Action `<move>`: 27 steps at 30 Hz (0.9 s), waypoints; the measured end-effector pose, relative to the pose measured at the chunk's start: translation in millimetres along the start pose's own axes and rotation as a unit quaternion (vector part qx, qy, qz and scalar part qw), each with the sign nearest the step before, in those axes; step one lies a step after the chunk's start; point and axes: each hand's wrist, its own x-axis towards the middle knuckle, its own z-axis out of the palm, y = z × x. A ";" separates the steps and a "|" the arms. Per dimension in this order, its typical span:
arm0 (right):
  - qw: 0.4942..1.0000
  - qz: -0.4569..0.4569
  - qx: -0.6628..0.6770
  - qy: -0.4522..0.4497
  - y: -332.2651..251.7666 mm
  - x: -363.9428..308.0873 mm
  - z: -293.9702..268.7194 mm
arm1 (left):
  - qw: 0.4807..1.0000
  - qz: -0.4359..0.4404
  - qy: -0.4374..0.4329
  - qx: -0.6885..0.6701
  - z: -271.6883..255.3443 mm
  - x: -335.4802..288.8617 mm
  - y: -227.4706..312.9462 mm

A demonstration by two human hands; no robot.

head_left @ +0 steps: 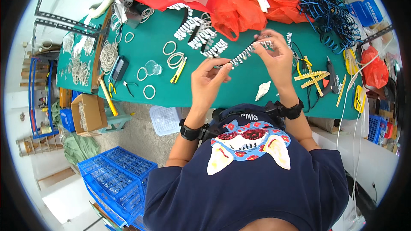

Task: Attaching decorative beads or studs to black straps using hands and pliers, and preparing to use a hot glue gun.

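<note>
Above the green tabletop, a dark strip set with rows of shiny stones [243, 57] is stretched between my two hands. My left hand [209, 79] pinches its lower end between thumb and fingertips. The upper end sits in my right hand [275, 53], its thumb and fingers closed on the strip. Just beyond, several black bands with white and clear stones [202, 36] lie in a loose pile. A crumpled white scrap [263, 90] rests below my right hand. Left of my left hand lie a yellow utility knife [178, 71] and pale rings [149, 92].
Red plastic bags [239, 13] and tangled blue-black cords [327, 10] crowd the far edge. At right are yellow notched strips [314, 78] and a glue gun [332, 77]. Pliers [128, 88], a clear cup [153, 67] and a hammer [109, 98] lie left. Blue crates [117, 175] stand on the floor.
</note>
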 end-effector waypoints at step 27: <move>0.943 0.104 -0.258 -0.181 105.1 -60.4 -16.7 | 0.932 -0.104 -0.285 0.200 21.6 9.8 -142.7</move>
